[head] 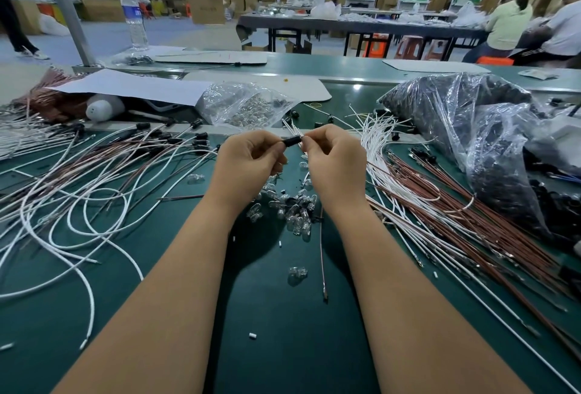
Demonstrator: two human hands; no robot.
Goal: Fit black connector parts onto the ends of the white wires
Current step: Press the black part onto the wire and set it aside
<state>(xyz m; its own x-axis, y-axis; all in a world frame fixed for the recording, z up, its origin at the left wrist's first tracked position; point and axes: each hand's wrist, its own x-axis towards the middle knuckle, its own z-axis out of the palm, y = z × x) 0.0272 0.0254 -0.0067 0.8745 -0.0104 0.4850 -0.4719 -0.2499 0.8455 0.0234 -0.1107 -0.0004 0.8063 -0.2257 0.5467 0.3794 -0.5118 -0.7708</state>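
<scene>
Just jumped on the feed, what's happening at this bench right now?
A person holds a small black plastic connector part pinched in the left hand, above the green work table. The right hand pinches thin white wires at the connector's end, apparently mid-fit. A pile of small clear glass bulbs lies beneath the hands, and loose white and brown wires spread to both sides.

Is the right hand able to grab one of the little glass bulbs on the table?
Probably not right now: the right hand is busy pinching wires at the black connector. The glass bulbs lie uncovered just beneath it, so once freed, likely yes.
</scene>
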